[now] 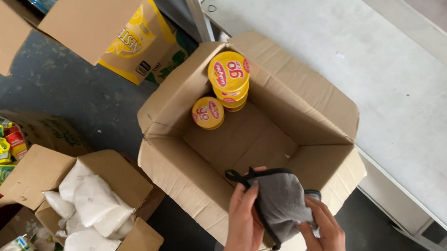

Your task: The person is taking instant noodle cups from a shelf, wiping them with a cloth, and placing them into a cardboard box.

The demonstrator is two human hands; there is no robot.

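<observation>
Both hands on grey cloth at box's near edge.
Left hand [244,222] curled around the cloth [282,207] from the left, right hand [321,231] pinching its lower right. Keep both grips snug, cloth bunched; yellow tubs [229,83] sit in the cardboard box [311,104] far-left corner.

Grey, black-edged cloth [280,203]; yellow-red tubs [229,78], seemingly.

Grey cloth [283,203] hides right palm; top-left carton [63,20] cut off by edge.
</observation>
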